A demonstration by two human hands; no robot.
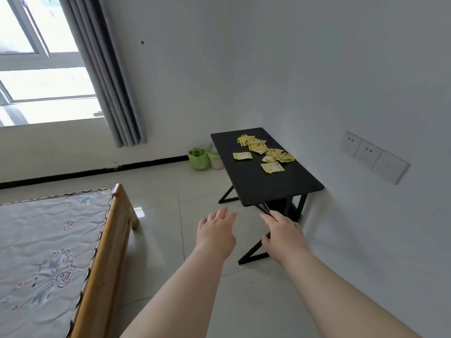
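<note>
Your left hand (214,236) and right hand (283,234) are held out flat, spread and empty, while the yellow sachets (264,152) lie scattered on the black tabletop (268,189) well beyond your fingertips; they look light, thin and slippery, so pinch each by an edge.

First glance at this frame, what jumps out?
Two bare arms stretch forward mid-frame, with the left hand and right hand open and empty, reaching toward a black table against the right wall. Yellow packets lie scattered on its far half. A mattress on a wooden frame fills the lower left.
</note>
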